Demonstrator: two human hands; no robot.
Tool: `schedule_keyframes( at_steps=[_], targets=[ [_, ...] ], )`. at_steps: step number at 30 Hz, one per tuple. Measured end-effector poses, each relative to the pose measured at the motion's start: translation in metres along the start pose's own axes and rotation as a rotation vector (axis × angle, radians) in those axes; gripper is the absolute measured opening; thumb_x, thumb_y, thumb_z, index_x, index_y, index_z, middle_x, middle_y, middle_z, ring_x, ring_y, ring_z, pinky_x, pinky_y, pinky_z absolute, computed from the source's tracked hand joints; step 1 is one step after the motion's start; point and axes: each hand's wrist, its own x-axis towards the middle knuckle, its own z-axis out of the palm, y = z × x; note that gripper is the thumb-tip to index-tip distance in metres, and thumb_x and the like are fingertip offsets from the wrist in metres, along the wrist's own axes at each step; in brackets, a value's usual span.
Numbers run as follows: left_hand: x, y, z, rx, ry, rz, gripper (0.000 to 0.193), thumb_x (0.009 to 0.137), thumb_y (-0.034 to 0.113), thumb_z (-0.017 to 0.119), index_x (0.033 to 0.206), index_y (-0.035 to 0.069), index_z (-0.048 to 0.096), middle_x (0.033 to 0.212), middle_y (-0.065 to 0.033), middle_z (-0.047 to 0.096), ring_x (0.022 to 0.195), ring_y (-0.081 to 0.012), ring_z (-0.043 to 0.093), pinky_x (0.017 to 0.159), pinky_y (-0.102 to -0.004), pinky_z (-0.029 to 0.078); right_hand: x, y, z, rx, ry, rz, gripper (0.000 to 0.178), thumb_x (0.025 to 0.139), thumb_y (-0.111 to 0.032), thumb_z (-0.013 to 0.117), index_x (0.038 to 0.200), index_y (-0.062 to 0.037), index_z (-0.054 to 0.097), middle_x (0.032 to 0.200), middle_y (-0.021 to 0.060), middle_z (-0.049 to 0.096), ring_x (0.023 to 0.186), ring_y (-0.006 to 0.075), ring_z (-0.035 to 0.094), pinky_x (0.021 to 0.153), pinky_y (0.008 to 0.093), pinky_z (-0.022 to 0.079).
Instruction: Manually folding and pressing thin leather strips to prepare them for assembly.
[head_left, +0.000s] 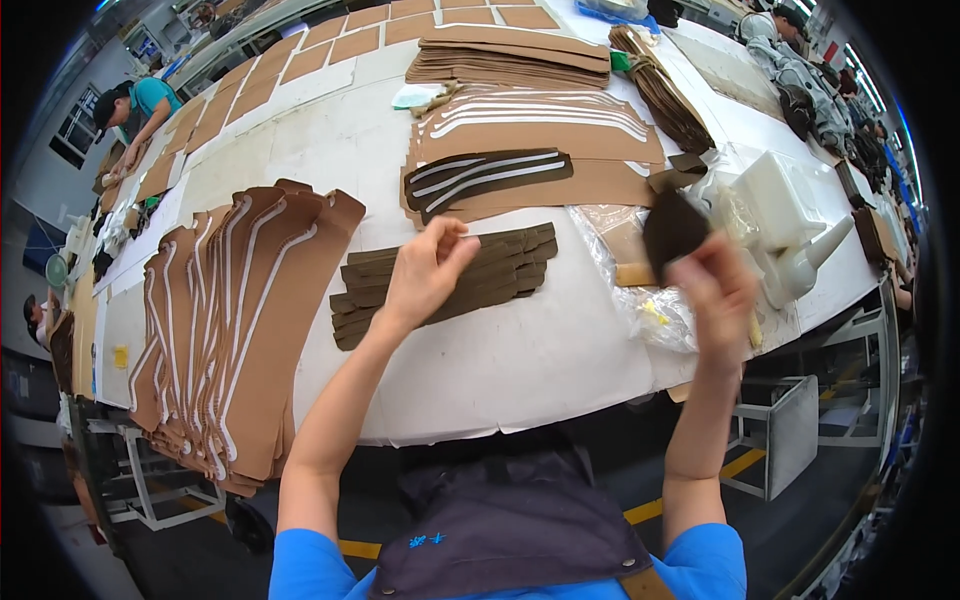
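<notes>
My left hand [432, 268] hovers over a stack of dark olive-brown strips [480, 272], its fingers curled in with nothing showing between them. On the right, my right hand [715, 290] is smeared by motion and grips a dark brown flat piece [675, 232] by its lower end, raised above the table. Just beyond the strips, dark pieces with white bands [490, 178] lie on larger brown panels [545, 130] with white stripes. To the left, many brown panels with white strips [235, 320] are fanned out in an overlapping pile.
A stack of brown panels [510, 55] stands at the back. Clear plastic bags [650, 310], a white container [775, 200] and a white nozzle bottle [805, 265] sit at right. Another person [140, 110] works at the far left. The white table's front edge [500, 428] is near me.
</notes>
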Motion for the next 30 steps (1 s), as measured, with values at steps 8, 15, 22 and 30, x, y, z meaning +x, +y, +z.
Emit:
schedule_keyframes(
  at_steps=[8, 15, 22, 30],
  targets=[
    [-0.067, -0.028, -0.043, -0.467, -0.33, -0.448, 0.065, 0.109, 0.061, 0.044, 0.115, 0.001, 0.068, 0.097, -0.0097, 0.076, 0.088, -0.0161, 0.073, 0.082, -0.0294, 0.057, -0.086, 0.079, 0.162, -0.327, -0.357, -0.357, 0.016, 0.084, -0.004, 0.074, 0.093, -0.0024, 0.061, 0.088, 0.0112, 0.059, 0.083, 0.0324, 0.062, 0.076, 0.0438, 0.052],
    [-0.09, -0.002, -0.062, -0.199, -0.559, -0.403, 0.027, 0.1, 0.019, 0.071, 0.121, 0.002, 0.072, 0.103, -0.0068, 0.077, 0.1, -0.0147, 0.07, 0.091, -0.0323, 0.055, -0.082, 0.083, 0.147, -0.304, -0.356, -0.133, 0.038, 0.083, -0.01, 0.078, 0.119, -0.0028, 0.065, 0.109, 0.0105, 0.064, 0.1, 0.0297, 0.061, 0.086, 0.0415, 0.047],
    [-0.121, -0.005, -0.055, 0.105, -0.343, -0.031, 0.021, 0.09, 0.009, 0.076, 0.11, 0.002, 0.076, 0.101, -0.0072, 0.076, 0.096, -0.0227, 0.068, 0.086, -0.0358, 0.055, -0.089, 0.092, 0.143, -0.53, -0.501, -0.206, 0.026, 0.083, -0.007, 0.076, 0.108, -0.0066, 0.069, 0.104, 0.0068, 0.064, 0.106, 0.0268, 0.056, 0.094, 0.0428, 0.039],
    [-0.114, -0.009, -0.031, 0.261, -0.259, 0.268, 0.016, 0.088, 0.012, 0.08, 0.103, 0.008, 0.076, 0.1, -0.0034, 0.071, 0.098, -0.0224, 0.061, 0.09, -0.0366, 0.046, -0.091, 0.098, 0.15, -0.48, -0.455, -0.173, 0.014, 0.082, -0.005, 0.076, 0.095, -0.0087, 0.072, 0.097, 0.0033, 0.063, 0.101, 0.0251, 0.056, 0.091, 0.0409, 0.038]
  ],
)
